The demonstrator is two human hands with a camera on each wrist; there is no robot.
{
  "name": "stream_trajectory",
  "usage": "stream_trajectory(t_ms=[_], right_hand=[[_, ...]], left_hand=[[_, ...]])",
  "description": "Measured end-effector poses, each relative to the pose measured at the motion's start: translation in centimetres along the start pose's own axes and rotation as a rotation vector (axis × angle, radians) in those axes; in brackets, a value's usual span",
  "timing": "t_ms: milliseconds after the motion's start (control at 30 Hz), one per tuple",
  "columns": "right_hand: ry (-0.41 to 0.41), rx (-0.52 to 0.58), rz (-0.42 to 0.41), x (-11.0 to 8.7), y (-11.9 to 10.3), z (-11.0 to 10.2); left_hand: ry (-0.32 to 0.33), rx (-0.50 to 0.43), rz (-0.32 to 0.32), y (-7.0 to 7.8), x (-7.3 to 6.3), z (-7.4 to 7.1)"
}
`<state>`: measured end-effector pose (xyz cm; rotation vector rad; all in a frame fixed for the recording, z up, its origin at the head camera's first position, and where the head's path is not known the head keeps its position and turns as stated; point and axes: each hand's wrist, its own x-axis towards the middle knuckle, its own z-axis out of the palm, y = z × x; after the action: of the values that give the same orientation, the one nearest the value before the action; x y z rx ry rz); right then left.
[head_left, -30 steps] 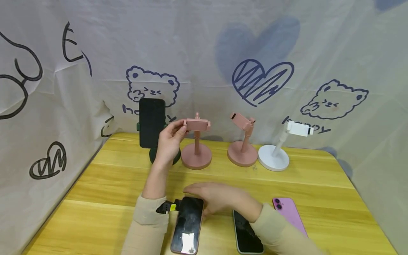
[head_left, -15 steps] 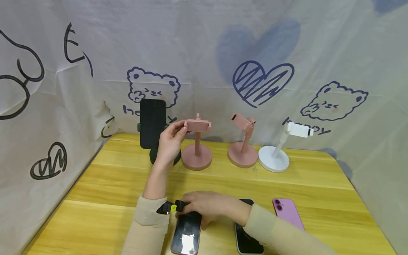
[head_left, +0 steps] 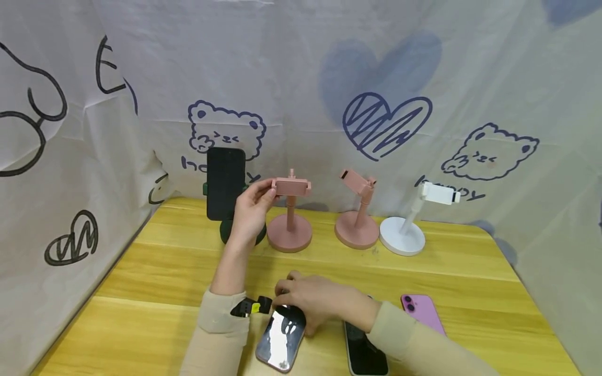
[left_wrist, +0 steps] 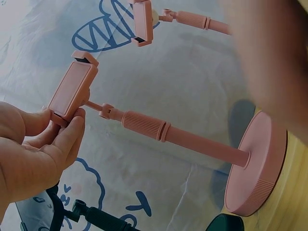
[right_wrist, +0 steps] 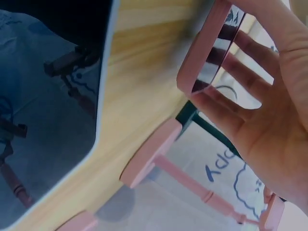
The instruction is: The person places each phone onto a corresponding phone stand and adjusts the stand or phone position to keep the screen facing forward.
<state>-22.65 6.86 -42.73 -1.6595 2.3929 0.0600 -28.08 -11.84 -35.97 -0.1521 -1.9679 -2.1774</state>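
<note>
My left hand (head_left: 251, 211) pinches the left end of the clamp (head_left: 291, 187) on a pink phone stand (head_left: 290, 237). In the left wrist view, thumb and fingers meet at the clamp's lower end, and its jaws hold no phone. My right hand (head_left: 316, 298) grips the top end of a dark-screened smartphone (head_left: 281, 338) in front of the stand. The right wrist view shows that phone's pink edge (right_wrist: 199, 60), with fingers around it and a gap to the wooden tabletop. Part of its upper end is hidden under the right hand.
A black phone (head_left: 226, 183) stands upright in a dark green stand (head_left: 227, 230) at left. Another pink stand (head_left: 357, 230) and a white stand (head_left: 403, 237) are at right. A second dark phone (head_left: 364, 350), partly under the right forearm, and a pink-purple phone (head_left: 425, 313) lie on the table (head_left: 141, 292).
My right hand has come onto the top end of the smartphone and gripped it. The phone has turned and its top end has shifted to the right. The left hand has stayed at the clamp.
</note>
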Motion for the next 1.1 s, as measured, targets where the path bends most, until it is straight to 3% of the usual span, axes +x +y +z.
stream_trajectory(t_ms=[267, 533, 867, 1100], right_hand=[[0.062, -0.017, 0.137, -1.6, 1.0, -0.3], [0.209, -0.021, 0.264, -3.1, 2.0, -1.2], [0.539, -0.010, 0.417, -4.9, 3.3, -2.2], [0.781, -0.045, 0.458, -5.0, 3.8, -2.6]], left_hand=[[-0.003, 0.005, -0.015, -0.1, -0.1, -0.1], [-0.003, 0.007, -0.012, -0.1, -0.1, -0.1], [0.003, 0.009, -0.007, -0.1, -0.2, 0.0], [0.000, 0.007, 0.000, 0.0, -0.1, 0.0]])
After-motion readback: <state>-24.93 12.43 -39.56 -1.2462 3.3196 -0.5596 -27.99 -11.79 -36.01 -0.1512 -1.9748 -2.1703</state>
